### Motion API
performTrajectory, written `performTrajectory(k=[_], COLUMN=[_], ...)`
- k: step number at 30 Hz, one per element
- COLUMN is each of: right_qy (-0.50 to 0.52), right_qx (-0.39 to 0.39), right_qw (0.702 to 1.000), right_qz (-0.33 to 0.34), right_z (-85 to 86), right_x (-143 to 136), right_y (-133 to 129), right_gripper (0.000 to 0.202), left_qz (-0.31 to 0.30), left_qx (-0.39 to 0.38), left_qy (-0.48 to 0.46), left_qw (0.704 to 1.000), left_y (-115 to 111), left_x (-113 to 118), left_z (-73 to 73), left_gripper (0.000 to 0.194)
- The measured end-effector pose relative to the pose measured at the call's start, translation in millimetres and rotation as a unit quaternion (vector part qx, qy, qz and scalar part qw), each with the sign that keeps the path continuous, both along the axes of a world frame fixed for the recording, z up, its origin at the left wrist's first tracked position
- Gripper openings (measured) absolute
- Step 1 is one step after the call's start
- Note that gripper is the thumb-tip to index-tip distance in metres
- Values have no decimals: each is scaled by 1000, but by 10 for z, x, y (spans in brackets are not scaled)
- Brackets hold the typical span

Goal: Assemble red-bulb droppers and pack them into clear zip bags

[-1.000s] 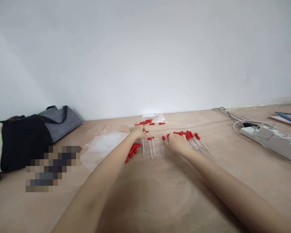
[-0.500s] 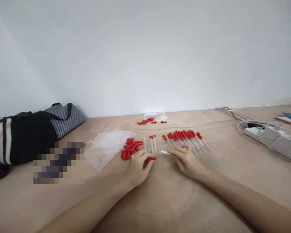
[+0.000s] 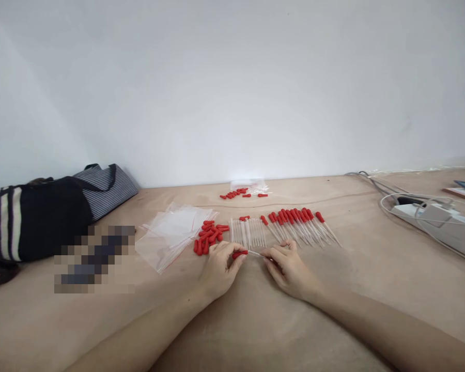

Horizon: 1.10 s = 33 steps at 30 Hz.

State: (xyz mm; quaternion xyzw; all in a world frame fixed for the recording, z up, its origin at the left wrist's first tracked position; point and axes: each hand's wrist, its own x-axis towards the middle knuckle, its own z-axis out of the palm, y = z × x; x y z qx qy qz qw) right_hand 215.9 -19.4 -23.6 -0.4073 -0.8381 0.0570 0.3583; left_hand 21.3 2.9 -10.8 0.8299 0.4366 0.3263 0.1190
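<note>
Between thumb and fingers, my left hand point(image 3: 221, 268) pinches a red rubber dropper bulb point(image 3: 239, 254). My right hand point(image 3: 289, 268) grips a thin clear glass tube point(image 3: 254, 253), its end lined up at the bulb's mouth; whether it is inside I cannot tell. Just beyond my hands lies a row of clear glass tubes point(image 3: 248, 232). A pile of loose red bulbs point(image 3: 207, 235) is left of that row. On its right, several droppers with red bulbs fitted point(image 3: 294, 217) lie side by side, tips toward me.
Clear zip bags point(image 3: 170, 232) are spread left of the bulb pile. More red bulbs point(image 3: 234, 193) and a clear bag point(image 3: 250, 184) lie by the wall. A dark bag point(image 3: 54, 217) stands far left; a white power strip point(image 3: 437, 227) with cables is at right.
My right hand has moved left and toward me, bringing the glass tube to the red bulb. My left hand has stayed nearly in place.
</note>
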Motion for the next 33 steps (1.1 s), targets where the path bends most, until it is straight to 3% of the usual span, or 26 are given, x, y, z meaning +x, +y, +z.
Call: performTrajectory(k=[5,10,20,33], right_qy=[20,11,-68,-82], right_qx=[9,30,153,128], right_qw=[1000,999,985,988], right_qz=[21,37,48,34], right_z=[1,3,59,25], right_x=[-14,9,66,39], right_y=[-11,-10,54,65], right_gripper=[13,17,31,30], left_qz=[5,-29,-48,-73], left_qx=[18,28,43,89], left_qy=[-23,-37,1,17], left_qw=[1000,999,998,993], left_y=[-14,-27,-72,-97], left_x=[3,-4,24,45], left_z=[14,9,64,31], left_gripper=[7,10,7,12])
